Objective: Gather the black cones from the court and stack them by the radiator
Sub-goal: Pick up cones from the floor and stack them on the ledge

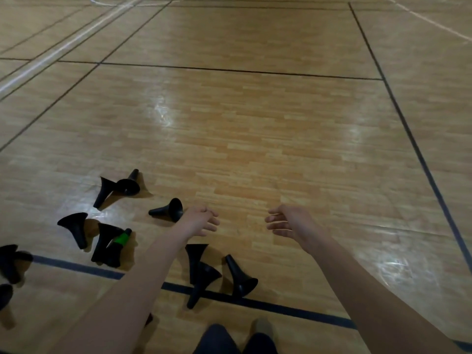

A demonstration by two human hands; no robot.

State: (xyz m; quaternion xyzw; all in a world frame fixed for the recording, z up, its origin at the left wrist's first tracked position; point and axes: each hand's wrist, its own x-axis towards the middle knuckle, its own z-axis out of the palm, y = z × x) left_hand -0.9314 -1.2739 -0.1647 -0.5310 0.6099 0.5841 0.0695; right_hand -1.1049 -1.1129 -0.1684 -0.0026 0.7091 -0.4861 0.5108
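So the black plastic cones are all tipped over on the glossy wooden gym floor. They're scattered in a loose bunch on the left and lower side of the view, and a few lie across the dark court line. No radiator anywhere in shot, so as far as I can tell nothing's stacked yet. Both arms are stretched out in front, and the left hand and right hand are both empty, fingers loose and a bit curled, not gripping anything. The bit that matters is the closest cone. It lies on its side just beside the left hand, off to that hand's left, though I can't tell if they're actually touching. Its flared base faces the hand and the narrow tip points away to the left, so its long axis runs roughly side to side. The right hand is well apart from it, over bare floor. My guess is the left hand takes this one, probably by the base rim since that end faces it. A few more sit under the left forearm, nearer the feet, and the cone with a green band is in the pile further left.
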